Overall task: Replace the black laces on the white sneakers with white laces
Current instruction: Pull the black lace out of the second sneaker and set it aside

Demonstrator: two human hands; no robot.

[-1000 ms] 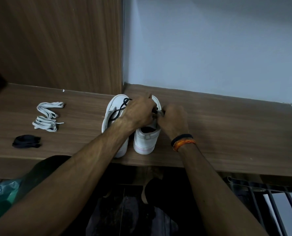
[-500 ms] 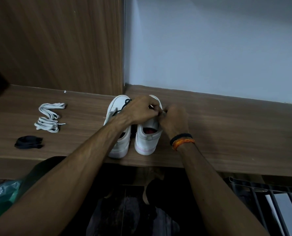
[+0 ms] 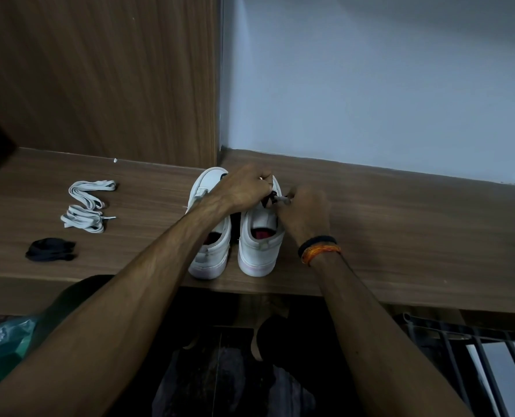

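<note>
Since a second ago both hands shifted to the right sneaker (image 3: 260,236) at frame centre: left hand (image 3: 244,188) steadies its toe, right hand (image 3: 305,213) pinches the black lace (image 3: 269,197) to draw it free.

I see a wooden shelf (image 3: 400,224) running the width of the view, butted against a wood-grain panel (image 3: 99,70) at back left and a pale blue wall (image 3: 370,70) at back right. A small white fleck (image 3: 115,160) sits at the shelf's back edge. Below the front edge: green plastic bag (image 3: 0,347) at left, dark metal rack (image 3: 475,356) at right.
</note>
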